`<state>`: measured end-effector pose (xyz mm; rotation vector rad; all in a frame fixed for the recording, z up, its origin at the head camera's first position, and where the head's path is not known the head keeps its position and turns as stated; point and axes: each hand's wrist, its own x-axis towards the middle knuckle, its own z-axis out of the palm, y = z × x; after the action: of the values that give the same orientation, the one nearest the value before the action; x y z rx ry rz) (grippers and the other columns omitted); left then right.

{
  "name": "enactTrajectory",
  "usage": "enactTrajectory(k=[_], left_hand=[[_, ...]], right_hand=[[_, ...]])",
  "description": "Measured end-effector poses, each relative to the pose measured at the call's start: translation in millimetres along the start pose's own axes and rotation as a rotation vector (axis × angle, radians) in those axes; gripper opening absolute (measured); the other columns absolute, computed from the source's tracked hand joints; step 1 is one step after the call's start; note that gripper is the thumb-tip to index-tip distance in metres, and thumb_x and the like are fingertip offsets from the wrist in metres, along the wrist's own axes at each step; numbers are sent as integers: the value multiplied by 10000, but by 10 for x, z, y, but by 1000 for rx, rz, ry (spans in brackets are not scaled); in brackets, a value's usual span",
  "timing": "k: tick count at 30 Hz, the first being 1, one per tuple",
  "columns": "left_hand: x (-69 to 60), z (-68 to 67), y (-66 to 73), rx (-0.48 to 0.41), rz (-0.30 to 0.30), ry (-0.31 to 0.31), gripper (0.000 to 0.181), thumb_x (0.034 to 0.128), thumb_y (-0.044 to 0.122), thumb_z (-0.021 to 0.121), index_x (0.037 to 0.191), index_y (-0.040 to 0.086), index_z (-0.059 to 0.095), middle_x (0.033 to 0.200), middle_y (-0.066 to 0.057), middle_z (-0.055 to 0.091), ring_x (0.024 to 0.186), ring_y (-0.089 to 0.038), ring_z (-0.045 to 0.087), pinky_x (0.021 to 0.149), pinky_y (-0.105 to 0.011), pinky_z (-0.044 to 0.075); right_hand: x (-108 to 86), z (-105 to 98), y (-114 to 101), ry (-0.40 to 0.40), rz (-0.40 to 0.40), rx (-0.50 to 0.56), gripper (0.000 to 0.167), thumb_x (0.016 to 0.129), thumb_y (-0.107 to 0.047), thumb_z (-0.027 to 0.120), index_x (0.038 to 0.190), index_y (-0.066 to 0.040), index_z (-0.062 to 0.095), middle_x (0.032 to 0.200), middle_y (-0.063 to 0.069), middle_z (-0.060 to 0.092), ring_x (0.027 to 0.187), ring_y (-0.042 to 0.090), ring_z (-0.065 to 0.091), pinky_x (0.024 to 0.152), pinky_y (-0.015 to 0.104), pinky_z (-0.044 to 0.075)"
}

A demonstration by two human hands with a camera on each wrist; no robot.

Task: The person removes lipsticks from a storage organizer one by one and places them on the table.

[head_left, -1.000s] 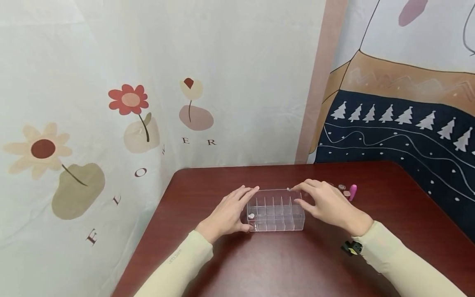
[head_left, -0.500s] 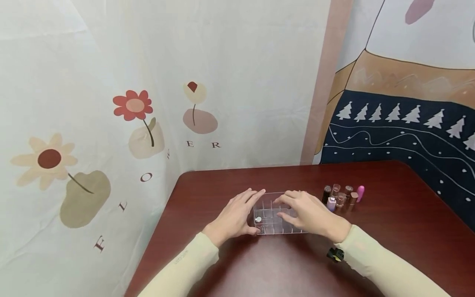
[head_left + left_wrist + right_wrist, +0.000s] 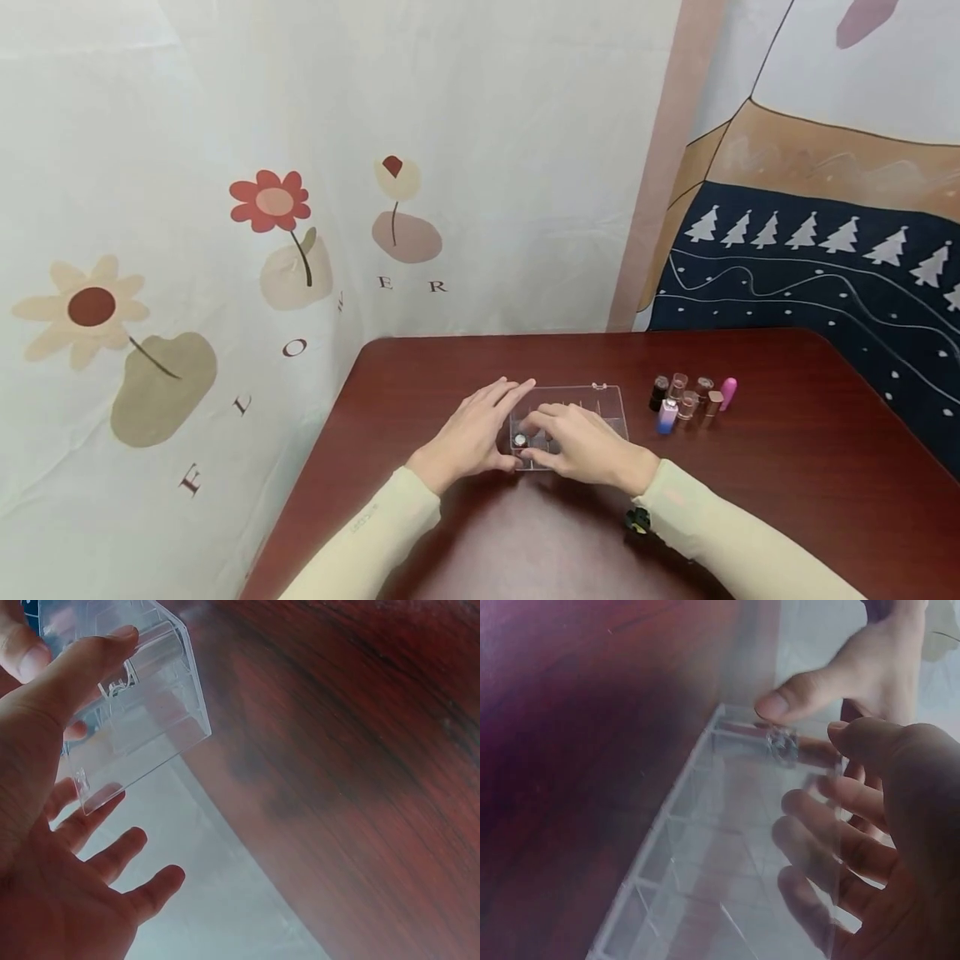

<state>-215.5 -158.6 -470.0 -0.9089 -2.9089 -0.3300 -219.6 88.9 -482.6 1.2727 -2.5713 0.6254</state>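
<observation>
A clear plastic organizer box (image 3: 611,427), divided into small compartments, rests on the dark red table. A small item with a round silvery top (image 3: 521,440) stands in a compartment at its left end; its kind cannot be told. My left hand (image 3: 468,429) holds that end, thumb at the front and fingers along the far side; the left wrist view shows the thumb (image 3: 90,664) against the clear wall. My right hand (image 3: 581,442) is over the box, its thumb and fingers loosely bent and apart, close to the silvery-topped item (image 3: 782,745) without visibly gripping it.
To the right of the box stand several lipstick-like tubes, among them a purple-blue one (image 3: 667,415), a black one (image 3: 659,393) and a pink one (image 3: 728,393). A printed curtain (image 3: 510,208) hangs behind the table (image 3: 450,358).
My right hand has moved left from the box's right end to its left compartments, uncovering the group of tubes. The left hand stays at the box's left end.
</observation>
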Motion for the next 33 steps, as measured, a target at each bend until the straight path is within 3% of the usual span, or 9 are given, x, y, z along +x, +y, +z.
enactTrajectory(k=[7, 19, 25, 33], left_hand=[[-27, 19, 3, -9, 5, 0, 1311, 794, 393, 1103, 1846, 261, 332, 1784, -109, 527, 1733, -384, 466, 1287, -688, 544], [-94, 68, 41, -37, 13, -13, 1334, 773, 354, 1120, 1846, 256, 333, 1794, -135, 526, 1729, -410, 464, 1277, -702, 547], [-61, 36, 41, -46, 9, -12, 1346, 767, 352, 1127, 1848, 267, 330, 1806, -119, 515, 1738, -394, 454, 1288, -705, 536], [-10, -11, -6, -50, -4, -8, 1337, 768, 355, 1127, 1845, 262, 341, 1799, -105, 518, 1728, -401, 468, 1266, -722, 548]], right_hand=[[2, 58, -36, 2, 9, 18, 236, 1054, -344, 879, 1238, -206, 826, 1126, -61, 824, 954, 127, 802, 836, 360, 667], [-38, 144, -53, -12, 6, 52, 199, 1043, -331, 895, 1181, -209, 819, 1043, -63, 806, 877, 104, 766, 751, 241, 626], [-3, 89, -29, -13, 1, 50, 181, 1039, -328, 902, 1152, -218, 815, 1023, -64, 807, 835, 80, 742, 724, 234, 612], [106, -15, -10, -64, 33, 129, 156, 1052, -296, 893, 1166, -218, 822, 1025, -89, 822, 830, 81, 746, 722, 209, 588]])
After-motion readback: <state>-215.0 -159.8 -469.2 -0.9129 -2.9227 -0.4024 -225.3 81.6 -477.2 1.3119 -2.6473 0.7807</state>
